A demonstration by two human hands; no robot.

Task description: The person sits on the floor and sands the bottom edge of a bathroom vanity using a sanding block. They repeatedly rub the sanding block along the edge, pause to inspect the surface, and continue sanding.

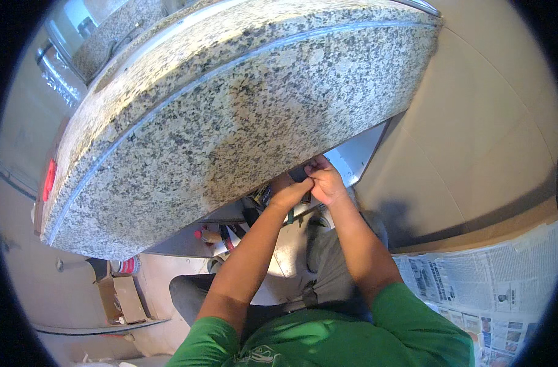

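Note:
My left hand [288, 191] and my right hand [327, 180] meet just beneath the near edge of a speckled granite countertop [279, 105]. The left thumb points toward the curled fingers of the right. Between the two hands shows a dark surface [299, 174], too hidden to name. The countertop edge covers part of the left fingers, so I cannot tell whether either hand grips something. Below the slab, an open cabinet shows its white inner panel [352, 158] right of my hands. Several dark items stand in the cabinet by my left wrist, among them a green object [290, 215].
A red-capped bottle [199, 234] sits in the cabinet to the left. An open cardboard box [128, 300] and a red-and-white can [130, 264] lie on the floor. Newspaper sheets [485, 284] spread at right beside a beige tiled wall [480, 114]. A red object [49, 180] rests at far left.

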